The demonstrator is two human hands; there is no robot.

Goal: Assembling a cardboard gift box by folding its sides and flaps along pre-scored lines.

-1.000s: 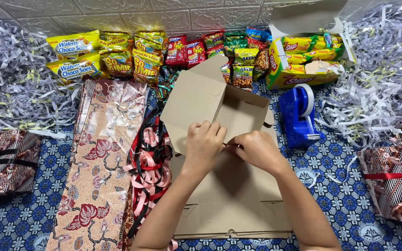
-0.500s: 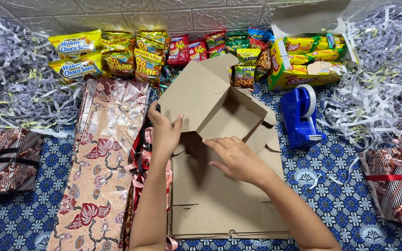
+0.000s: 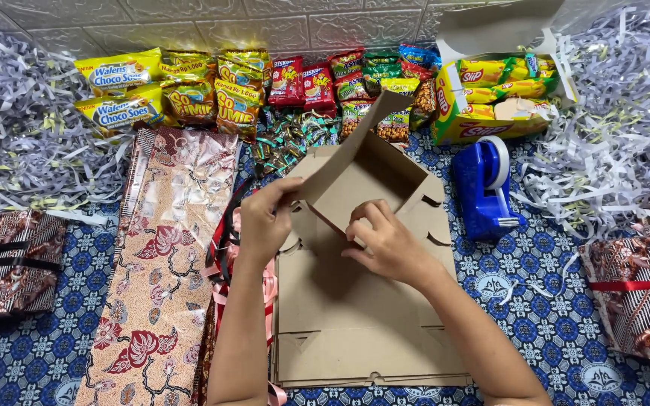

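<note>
Two hands on one flat brown cardboard box [image 3: 362,301]: left hand [image 3: 265,218] fingers pinch its raised flap; right hand [image 3: 389,244] fingers press the fold.

One head-worn camera looks steeply down, close over the hands [image 3: 325,233], facing the wall [image 3: 265,26].

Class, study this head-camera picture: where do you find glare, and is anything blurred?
Head view: glare glints on the glossy wrapping paper and the snack packets; light is even, shadows soft; the left hand, right hand and cardboard box look sharp.
</note>
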